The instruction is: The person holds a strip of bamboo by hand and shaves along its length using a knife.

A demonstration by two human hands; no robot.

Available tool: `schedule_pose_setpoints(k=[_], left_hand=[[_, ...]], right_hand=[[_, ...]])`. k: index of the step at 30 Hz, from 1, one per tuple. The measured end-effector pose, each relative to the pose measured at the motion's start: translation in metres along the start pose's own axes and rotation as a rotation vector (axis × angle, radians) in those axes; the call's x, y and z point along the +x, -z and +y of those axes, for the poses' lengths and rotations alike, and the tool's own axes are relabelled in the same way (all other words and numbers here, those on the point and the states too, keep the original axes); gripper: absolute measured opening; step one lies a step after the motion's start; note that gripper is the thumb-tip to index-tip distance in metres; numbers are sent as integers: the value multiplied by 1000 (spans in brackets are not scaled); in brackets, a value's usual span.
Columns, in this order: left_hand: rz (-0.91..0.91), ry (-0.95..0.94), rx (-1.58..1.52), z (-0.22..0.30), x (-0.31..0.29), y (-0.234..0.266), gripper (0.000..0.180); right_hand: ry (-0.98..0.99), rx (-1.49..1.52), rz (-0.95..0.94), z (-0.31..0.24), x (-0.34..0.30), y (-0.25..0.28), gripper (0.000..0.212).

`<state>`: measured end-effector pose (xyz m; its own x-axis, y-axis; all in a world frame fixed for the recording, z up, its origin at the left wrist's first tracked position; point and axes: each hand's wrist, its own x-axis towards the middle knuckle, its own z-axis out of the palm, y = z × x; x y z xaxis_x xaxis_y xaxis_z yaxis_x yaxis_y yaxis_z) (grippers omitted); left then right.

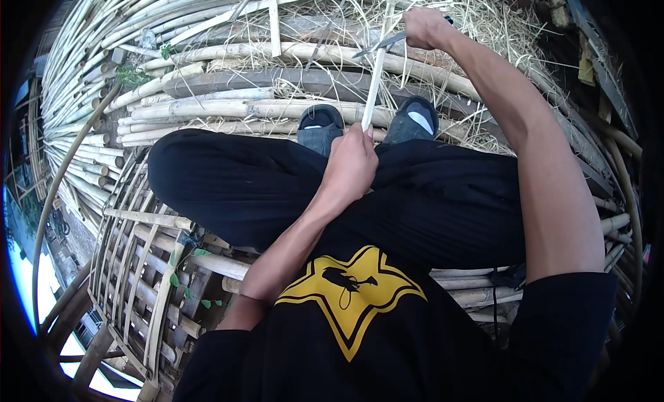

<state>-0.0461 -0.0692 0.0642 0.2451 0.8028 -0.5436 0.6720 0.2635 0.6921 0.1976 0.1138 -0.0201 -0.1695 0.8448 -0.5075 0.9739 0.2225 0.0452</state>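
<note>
My left hand [351, 165] is closed around the near end of a pale, flat bamboo strip [374, 89], just in front of my lap. The strip points away from me, between my two shoes. Farther out and to the right, my right hand [425, 30] grips a knife [395, 39] by its handle. Its blade points left and lies across the far part of the strip. Most of the handle is hidden by my fingers.
Bamboo poles [200, 111] lie under and beyond my dark shoes [413, 120], with many more stacked at the left. Thin shavings [484, 28] litter the far side. A bamboo lattice [135, 277] stands at the near left, with a curved pole [61, 174] beside it.
</note>
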Motion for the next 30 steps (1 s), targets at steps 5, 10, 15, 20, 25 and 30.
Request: schedule_pose_setpoints(k=[5,10,15,20,25,30], left_hand=[[-22,0,-49,11,-23,14,26],[-10,-140,-114,11,-58,24,23],[-81,10,-76,6,-69,43,22],[34,-148,-44,-13,-62,50,22],[22,-146,20,-25,-58,71,23],[-23,-172,44,-36,-61,85,21]], right_hand=[[-6,-10,61,16,2,8,25],[-70,3,127,21,12,25,25],[-62,-31,213,23,11,37,22],[-89,44,116,15,6,53,28],[-4,371,50,24,14,27,34],[-47,732,-50,13,-11,0,26]])
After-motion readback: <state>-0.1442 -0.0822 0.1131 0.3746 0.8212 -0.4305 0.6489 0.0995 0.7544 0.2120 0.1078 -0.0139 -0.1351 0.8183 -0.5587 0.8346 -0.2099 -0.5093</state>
